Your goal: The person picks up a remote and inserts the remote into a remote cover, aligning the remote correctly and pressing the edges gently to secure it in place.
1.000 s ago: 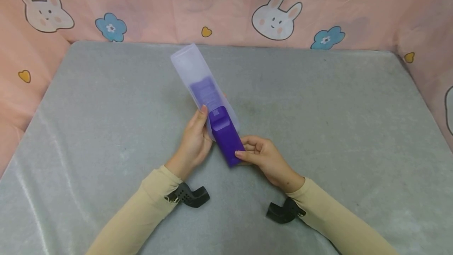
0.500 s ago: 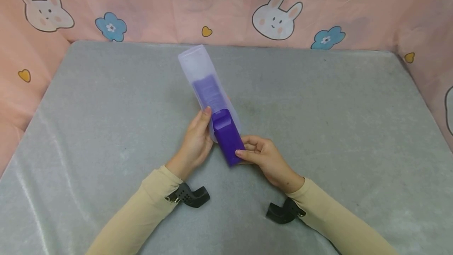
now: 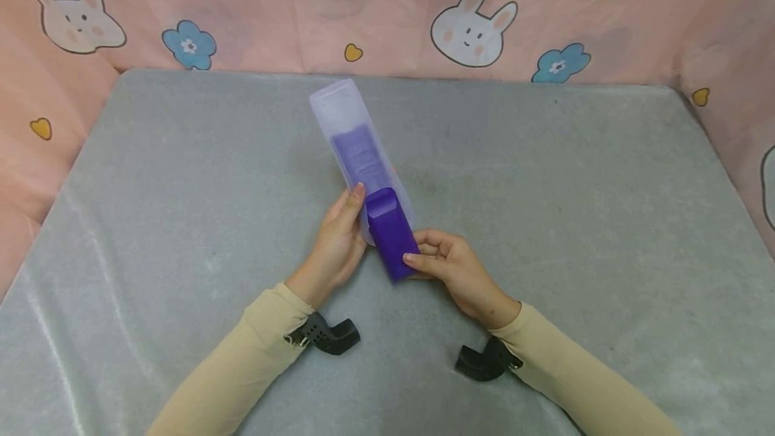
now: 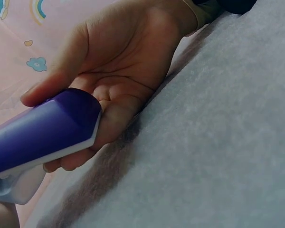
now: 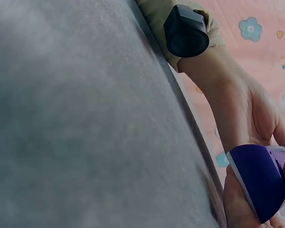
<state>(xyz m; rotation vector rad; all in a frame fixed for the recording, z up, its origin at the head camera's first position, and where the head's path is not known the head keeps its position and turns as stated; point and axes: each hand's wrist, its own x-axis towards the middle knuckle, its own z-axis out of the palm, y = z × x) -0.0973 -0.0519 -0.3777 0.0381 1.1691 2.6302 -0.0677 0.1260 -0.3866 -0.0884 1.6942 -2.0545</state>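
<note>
In the head view a long, translucent plastic case (image 3: 342,110) slants away from me above the grey table. A smooth purple piece (image 3: 393,237) with a rounded, stepped top lies against its near half. Through the case's wall a duller purple, ribbed part shows. My left hand (image 3: 339,241) grips the case at its left edge, thumb on top, fingers mostly hidden beneath. With thumb and fingers my right hand (image 3: 457,274) pinches the near end of the purple piece. The wrist views show this purple end (image 4: 47,128) with a white lower edge.
The grey cloth-covered table (image 3: 575,221) spreads on all sides of the hands. Behind it hangs a pink curtain (image 3: 254,5) printed with rabbits, flowers and hearts. Black wrist mounts (image 3: 333,334) stick out from both beige sleeves.
The case's far end has swung to the right and the whole thing stands slightly more upright. My left hand has shifted a little right with it. The right hand stays nearly in place.
</note>
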